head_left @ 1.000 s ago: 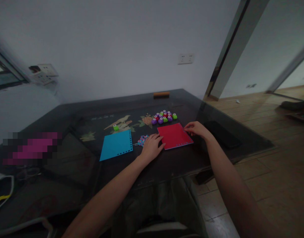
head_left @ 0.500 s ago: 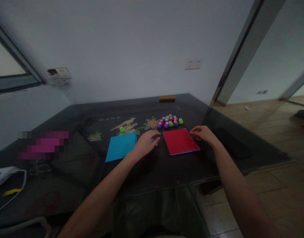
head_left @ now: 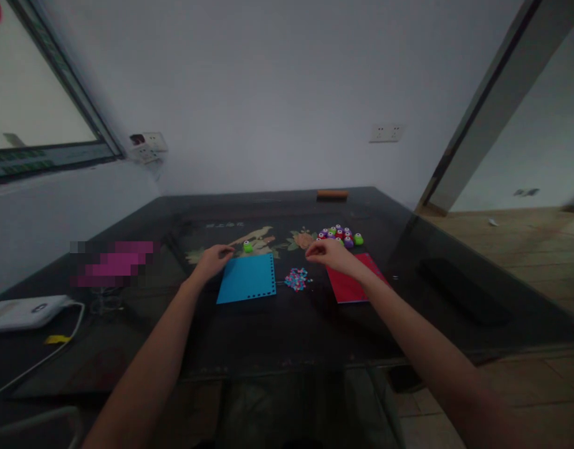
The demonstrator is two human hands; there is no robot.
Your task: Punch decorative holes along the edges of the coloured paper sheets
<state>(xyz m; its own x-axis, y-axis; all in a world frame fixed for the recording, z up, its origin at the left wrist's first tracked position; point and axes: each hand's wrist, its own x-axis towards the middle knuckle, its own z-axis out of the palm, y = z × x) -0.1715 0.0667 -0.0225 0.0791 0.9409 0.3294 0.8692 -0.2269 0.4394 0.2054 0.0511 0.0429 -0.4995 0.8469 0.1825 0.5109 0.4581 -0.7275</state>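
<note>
Nearest lie two sheets of coloured paper: one blue sheet [head_left: 247, 279] with a row of punched holes along its right and near edges, and one red sheet [head_left: 354, 280] to its right, partly covered by the right forearm. Between them sits one small heap of paper bits [head_left: 296, 279], pink and blue. Beyond the blue sheet stands one lone green punch [head_left: 247, 247]; further right is a cluster of small punches [head_left: 339, 235] in red, purple and green, roughly ten, too small and close together for an exact count.

The left hand [head_left: 212, 258] rests at the blue sheet's far left corner, fingers loosely curled; whether it touches the paper cannot be told. The right hand [head_left: 325, 253] hovers above the red sheet's far edge, fingers drawn together and pointing down, empty as far as can be seen.

The surface [head_left: 277, 337] is dark and glassy, with a bird-and-flower picture under it. At its far edge lies an orange bar [head_left: 332, 195]. Behind is a white wall with a socket [head_left: 386, 132].
</note>
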